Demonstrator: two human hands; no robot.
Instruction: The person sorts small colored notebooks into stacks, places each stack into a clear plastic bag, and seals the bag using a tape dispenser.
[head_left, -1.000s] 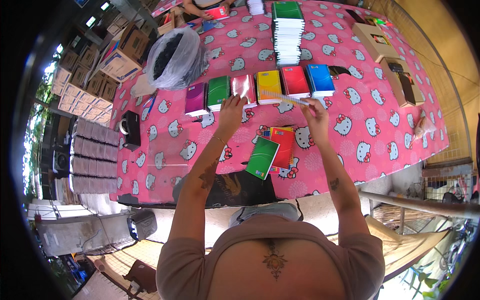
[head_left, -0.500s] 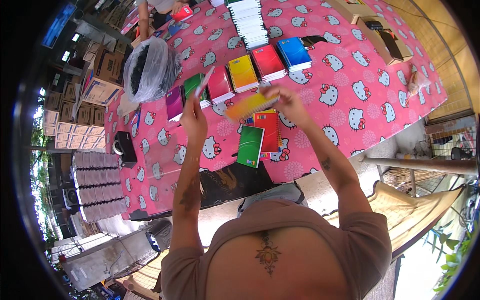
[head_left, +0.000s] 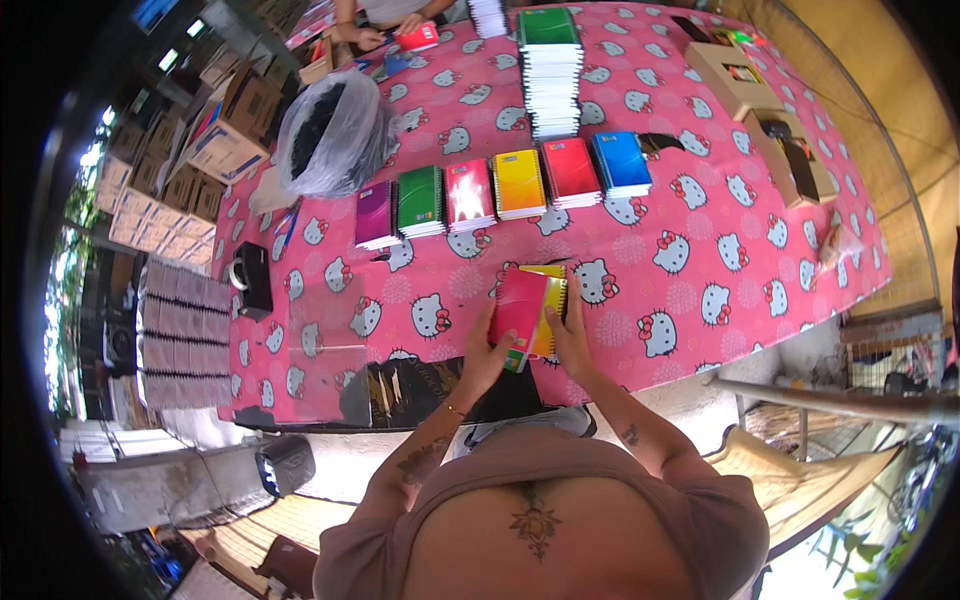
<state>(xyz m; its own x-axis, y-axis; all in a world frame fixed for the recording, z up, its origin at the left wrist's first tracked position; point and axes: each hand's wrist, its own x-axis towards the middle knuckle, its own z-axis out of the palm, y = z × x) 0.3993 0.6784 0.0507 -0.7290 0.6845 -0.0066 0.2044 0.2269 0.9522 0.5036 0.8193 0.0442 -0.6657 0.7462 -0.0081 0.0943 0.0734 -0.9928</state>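
Note:
Near the table's front edge, my left hand [head_left: 486, 346] is closed on a pink notebook [head_left: 521, 298]. My right hand [head_left: 571, 342] grips the side of a yellow spiral notebook [head_left: 547, 337] that lies partly under the pink one. A green corner shows below them; how many notebooks are in this bundle is hidden. Beyond my hands stands a row of notebook stacks: purple [head_left: 374, 212], green [head_left: 420, 196], pink [head_left: 470, 190], yellow [head_left: 518, 182], red [head_left: 571, 170] and blue [head_left: 621, 162].
A tall notebook stack [head_left: 550, 85] rises behind the row. A plastic bag [head_left: 340, 140] stands at the left, with a black box [head_left: 254, 282] nearer. Cardboard trays [head_left: 735, 82] line the right side. Across the table another person's hands hold a red notebook [head_left: 418, 37].
Both hands have come down and together over the front pile. The raised notebook in my left hand and the yellow one in my right are now at that pile. The view has shifted.

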